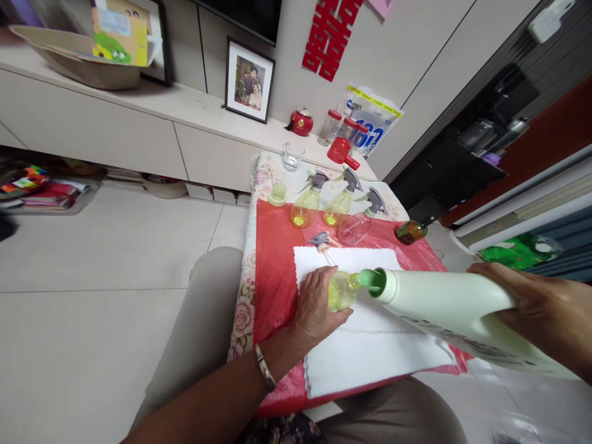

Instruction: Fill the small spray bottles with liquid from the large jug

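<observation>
My left hand [319, 302] is wrapped round a small yellow see-through spray bottle [341, 291] with its top off, over a white cloth [361, 357]. In my right hand [531, 302] is a large pale green jug [439, 293], tipped on its side by the handle. Green liquid [369, 279] runs from the jug's mouth into the bottle's neck. A loose grey spray head [321, 239] with a thin tube lies just beyond the bottle. Behind it stand two yellow spray bottles [305, 206] and a pink one [356, 228], all with grey spray heads on.
A pale green cap [277, 195] sits at the table's left, with a glass cup [290, 157] behind. An amber bottle [411, 232] stands at the right edge. Red plastic sheet [277, 271] covers much of the table. A cabinet [213, 145] holding a red pot [301, 121] and jars runs behind.
</observation>
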Available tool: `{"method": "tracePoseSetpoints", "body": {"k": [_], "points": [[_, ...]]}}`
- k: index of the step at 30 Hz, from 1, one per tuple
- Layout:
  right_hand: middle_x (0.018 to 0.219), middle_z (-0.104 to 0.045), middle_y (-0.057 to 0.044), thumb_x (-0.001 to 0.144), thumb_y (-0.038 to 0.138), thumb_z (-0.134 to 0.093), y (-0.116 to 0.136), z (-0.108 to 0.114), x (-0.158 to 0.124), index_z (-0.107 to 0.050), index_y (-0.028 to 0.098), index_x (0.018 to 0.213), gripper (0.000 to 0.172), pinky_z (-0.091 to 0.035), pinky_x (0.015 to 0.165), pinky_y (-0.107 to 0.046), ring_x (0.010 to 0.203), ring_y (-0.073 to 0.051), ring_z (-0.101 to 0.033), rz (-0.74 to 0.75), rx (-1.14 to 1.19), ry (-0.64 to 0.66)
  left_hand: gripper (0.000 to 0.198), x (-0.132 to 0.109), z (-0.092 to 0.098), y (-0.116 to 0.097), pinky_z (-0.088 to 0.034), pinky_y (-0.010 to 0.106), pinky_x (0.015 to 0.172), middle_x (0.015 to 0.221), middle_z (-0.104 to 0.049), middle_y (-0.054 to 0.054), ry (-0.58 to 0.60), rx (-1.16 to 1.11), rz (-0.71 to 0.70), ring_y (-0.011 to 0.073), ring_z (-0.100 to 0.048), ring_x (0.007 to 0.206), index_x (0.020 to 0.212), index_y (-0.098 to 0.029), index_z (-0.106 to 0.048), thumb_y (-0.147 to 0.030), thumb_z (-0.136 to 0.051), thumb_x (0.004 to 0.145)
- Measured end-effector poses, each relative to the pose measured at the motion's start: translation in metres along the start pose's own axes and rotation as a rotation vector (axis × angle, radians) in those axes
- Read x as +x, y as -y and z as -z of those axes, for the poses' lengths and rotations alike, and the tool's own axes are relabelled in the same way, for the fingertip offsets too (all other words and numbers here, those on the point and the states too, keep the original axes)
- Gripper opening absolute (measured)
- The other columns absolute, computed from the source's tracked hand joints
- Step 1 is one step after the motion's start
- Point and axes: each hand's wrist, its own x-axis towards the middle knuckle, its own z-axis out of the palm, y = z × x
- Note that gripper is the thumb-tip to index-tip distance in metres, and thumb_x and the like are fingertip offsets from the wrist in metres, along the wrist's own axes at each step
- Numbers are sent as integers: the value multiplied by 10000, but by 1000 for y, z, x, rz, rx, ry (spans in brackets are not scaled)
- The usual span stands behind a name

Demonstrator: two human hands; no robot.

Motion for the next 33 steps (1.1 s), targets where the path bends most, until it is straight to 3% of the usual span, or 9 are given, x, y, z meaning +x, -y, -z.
{"method": "tracePoseSetpoints", "body": {"k": [7,33], "points": [[811,-761,6,657,390,-473,7,9,0,-716,395,1021,438,-415,488,-324,600,-270,-677,2,5,-6,844,0,0,0,-472,577,1077,1319,-596,119,28,13,-1,355,-569,1248,1343,-232,-430,-146,-846,614],[847,-767,8,697,381,-480,-4,0,1,-703,409,1109,470,-411,470,-300,617,-263,-689,27,-69,-45,823,1,1,-1,-487,565,1062,1308,-610,146,27,30,-3,355,-575,1230,1331,-194,-449,-146,-847,612]]}}
